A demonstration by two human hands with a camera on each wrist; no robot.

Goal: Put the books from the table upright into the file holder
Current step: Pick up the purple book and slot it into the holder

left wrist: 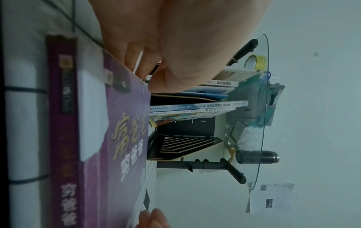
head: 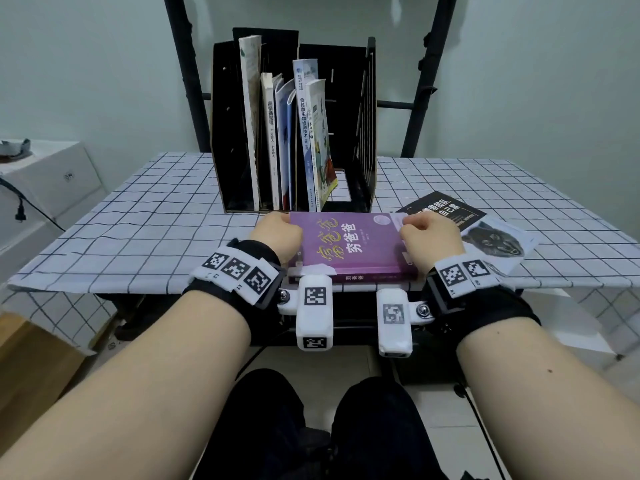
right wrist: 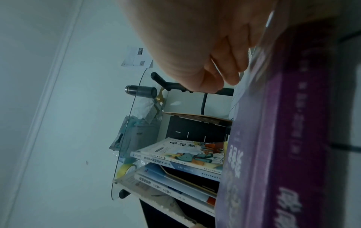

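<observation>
A thick purple book (head: pixel 349 245) lies flat near the table's front edge, spine toward me. My left hand (head: pixel 277 233) grips its left end, fingers curled round the far corner; the left wrist view shows the same purple book (left wrist: pixel 125 138) under that left hand (left wrist: pixel 166 61). My right hand (head: pixel 429 237) grips the book's right end, seen close as right hand (right wrist: pixel 215 54) on the purple book (right wrist: pixel 273 138). Behind stands the black file holder (head: pixel 367 133) with several books upright (head: pixel 277 143) in its left and middle slots. A black-and-white book (head: pixel 485 230) lies flat at the right.
The table wears a white cloth with a dark grid (head: pixel 138 220). The holder's rightmost slot (head: pixel 346 188) has room. A white cabinet (head: pixel 52 178) stands left of the table. Black frame poles (head: pixel 426 81) rise behind the holder.
</observation>
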